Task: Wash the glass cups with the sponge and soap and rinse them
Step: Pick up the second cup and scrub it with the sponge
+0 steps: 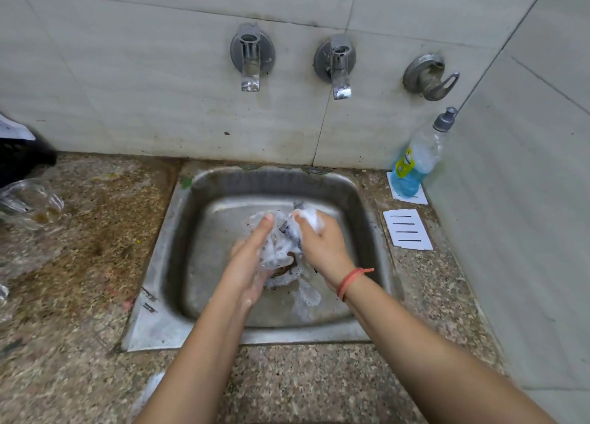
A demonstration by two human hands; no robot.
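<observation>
Over the middle of the steel sink [178,232], my left hand [252,257] grips a foam-covered glass cup [271,251] from below and the side. My right hand [322,241] holds a soapy sponge [306,219] pressed against the cup; most of the sponge is hidden under foam. Foam lies on the sink floor near the drain [306,296]. More glass cups [32,203] lie on the counter at the far left, blurred. A bottle of blue dish soap [415,161] stands in the back right corner.
Two taps [250,59] [338,69] and a third valve [431,78] jut from the tiled wall above the sink; no water runs. White cards [407,228] lie on the speckled stone counter [287,385] right of the sink. A dark object [22,161] sits far left.
</observation>
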